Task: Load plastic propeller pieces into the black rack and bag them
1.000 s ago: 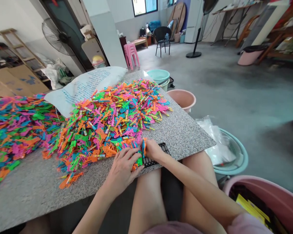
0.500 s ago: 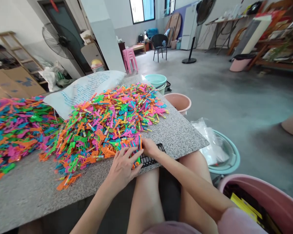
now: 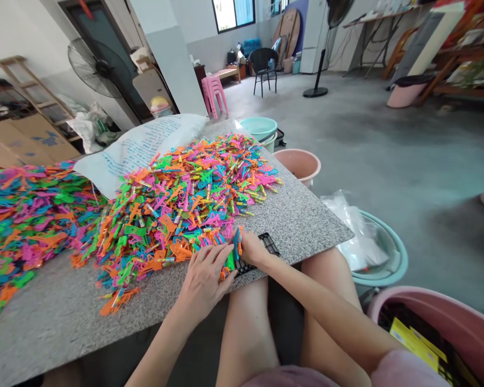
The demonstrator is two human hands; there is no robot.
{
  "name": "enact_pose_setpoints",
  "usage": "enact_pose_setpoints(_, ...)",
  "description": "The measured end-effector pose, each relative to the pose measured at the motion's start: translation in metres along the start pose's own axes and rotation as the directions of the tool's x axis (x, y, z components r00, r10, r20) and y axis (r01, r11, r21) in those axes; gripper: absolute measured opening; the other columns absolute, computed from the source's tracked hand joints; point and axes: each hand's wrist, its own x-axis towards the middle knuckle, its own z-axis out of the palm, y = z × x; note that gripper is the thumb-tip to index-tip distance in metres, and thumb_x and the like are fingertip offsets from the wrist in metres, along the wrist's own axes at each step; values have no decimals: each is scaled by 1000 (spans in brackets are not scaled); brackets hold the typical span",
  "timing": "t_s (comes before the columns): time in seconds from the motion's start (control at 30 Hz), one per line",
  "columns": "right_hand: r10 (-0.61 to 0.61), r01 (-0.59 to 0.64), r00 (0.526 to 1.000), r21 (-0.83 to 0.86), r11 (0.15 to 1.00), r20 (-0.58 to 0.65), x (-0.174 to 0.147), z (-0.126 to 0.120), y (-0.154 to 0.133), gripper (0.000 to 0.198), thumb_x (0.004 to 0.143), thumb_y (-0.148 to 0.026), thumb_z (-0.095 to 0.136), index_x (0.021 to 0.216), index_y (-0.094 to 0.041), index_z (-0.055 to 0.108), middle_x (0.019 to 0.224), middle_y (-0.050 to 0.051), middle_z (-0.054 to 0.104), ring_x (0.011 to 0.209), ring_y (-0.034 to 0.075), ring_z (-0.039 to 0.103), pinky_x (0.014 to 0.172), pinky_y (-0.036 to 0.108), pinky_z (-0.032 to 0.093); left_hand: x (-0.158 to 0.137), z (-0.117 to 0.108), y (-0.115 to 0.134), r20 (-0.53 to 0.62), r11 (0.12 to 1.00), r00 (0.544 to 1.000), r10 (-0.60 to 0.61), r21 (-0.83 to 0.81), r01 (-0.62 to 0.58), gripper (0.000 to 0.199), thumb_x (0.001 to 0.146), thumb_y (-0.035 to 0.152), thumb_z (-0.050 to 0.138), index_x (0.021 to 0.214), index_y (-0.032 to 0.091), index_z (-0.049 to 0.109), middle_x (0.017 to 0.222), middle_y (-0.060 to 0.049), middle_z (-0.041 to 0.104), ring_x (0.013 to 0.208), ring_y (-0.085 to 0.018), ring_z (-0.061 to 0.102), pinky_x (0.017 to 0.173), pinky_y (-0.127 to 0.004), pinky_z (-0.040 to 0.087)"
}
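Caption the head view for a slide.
Left hand and right hand on plastic pieces at a black grid, beside a colourful heap on a speckled table.

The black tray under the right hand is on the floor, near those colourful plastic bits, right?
Not the floor: the head view shows the black tray under the right hand on the speckled table, near those colourful plastic bits.

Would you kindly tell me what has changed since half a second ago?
By the right hand, blue now shows beside orange on the plastic pieces, where mainly orange showed; no clear pick-up or release. The left hand, black tray and colourful pile stayed put.
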Motion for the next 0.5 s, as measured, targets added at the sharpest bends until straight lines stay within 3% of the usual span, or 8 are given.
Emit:
enact_pose_setpoints(0.17,91,-91,996,83,992,15,9,-3,6,8,75,-15,62,80,-16,68,78,7,72,75,22,67,66,24,44,1,-3,3,2,999,1000,-17,-44,17,37,90,28,58,126,20,50,119,-8,63,111,-26,54,94,-42,45)
enact_pose_setpoints(0.27,78,-81,997,160,984,23,13,-6,11,7,74,-16,64,80,-17,68,80,5,72,76,20,67,66,23,45,1,-4,3,-4,999,1000,4,-43,-4,30,91,27,58,119,21,54,119,-7,63,111,-26,54,94,-42,44)
enact_pose_setpoints(0.5,58,-35,992,-194,980,112,15,-3,6,21,83,-19,56,99,-14,67,88,11,72,83,24,67,71,27,44,2,-3,2,6,1000,1000,14,0,-14,30,90,27,60,119,20,55,121,-7,63,111,-27,52,93,-43,42)
